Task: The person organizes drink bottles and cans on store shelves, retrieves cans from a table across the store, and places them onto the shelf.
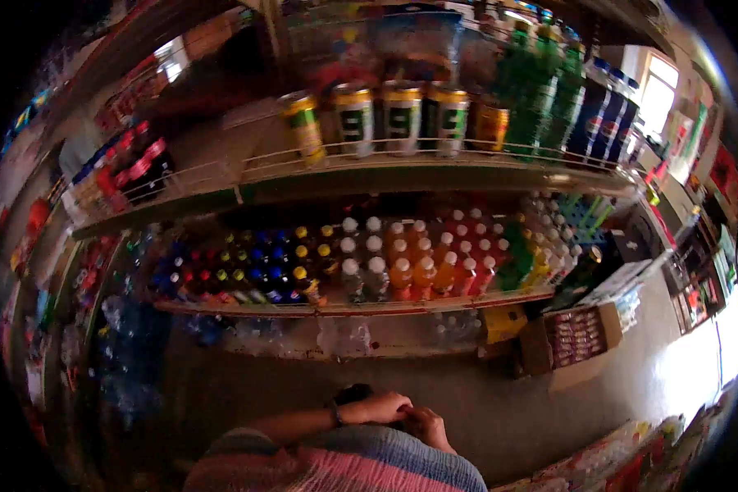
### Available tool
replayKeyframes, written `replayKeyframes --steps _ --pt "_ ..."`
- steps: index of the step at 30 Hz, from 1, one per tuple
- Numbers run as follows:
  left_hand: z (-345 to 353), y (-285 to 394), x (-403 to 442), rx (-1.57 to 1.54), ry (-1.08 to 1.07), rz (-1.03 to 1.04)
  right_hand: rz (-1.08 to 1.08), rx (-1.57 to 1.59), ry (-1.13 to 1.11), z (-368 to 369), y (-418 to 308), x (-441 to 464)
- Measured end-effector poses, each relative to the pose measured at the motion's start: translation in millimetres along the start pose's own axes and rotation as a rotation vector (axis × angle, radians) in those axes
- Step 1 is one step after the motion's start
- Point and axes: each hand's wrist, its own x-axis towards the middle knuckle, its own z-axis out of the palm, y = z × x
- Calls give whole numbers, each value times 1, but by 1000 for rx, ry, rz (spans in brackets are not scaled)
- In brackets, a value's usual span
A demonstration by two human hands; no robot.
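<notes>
In the head view, my left hand is in front of my striped shirt, fingers curled inward, with a dark band at the wrist. Touching it at the fingertips is my right hand, also closed. Whatever lies between the fingers, if anything, is too dark and small to name. Just beyond the left hand is a dark shape that I cannot make out. Neither hand touches the shelves ahead.
An upper shelf carries cans, green bottles and dark blue bottles. Below stand rows of capped drink bottles. An open carton of packets sits on the floor at right. Large bottle packs stand at left.
</notes>
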Motion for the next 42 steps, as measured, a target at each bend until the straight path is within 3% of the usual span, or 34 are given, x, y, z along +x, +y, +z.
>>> replayKeyframes --steps 12,20,26,31,34,35,36,42 --pt "38 55 129 73 -383 144 256 -11 381 -59 55 -55" --pt "65 110 272 72 -519 287 388 -147 472 -186 85 -41" --pt "63 177 371 67 -621 221 562 -197 484 -292 106 -18" --pt "83 217 453 60 -798 152 574 -144 702 -329 150 -30" --pt "113 235 491 51 -877 199 587 -95 723 -361 176 -48" --pt "123 246 502 68 -898 85 604 -96 719 -372 187 -57" --pt "137 257 515 84 -900 116 618 -99 713 -384 199 -67" --pt "231 327 591 219 -800 226 583 -135 725 -503 266 -132"
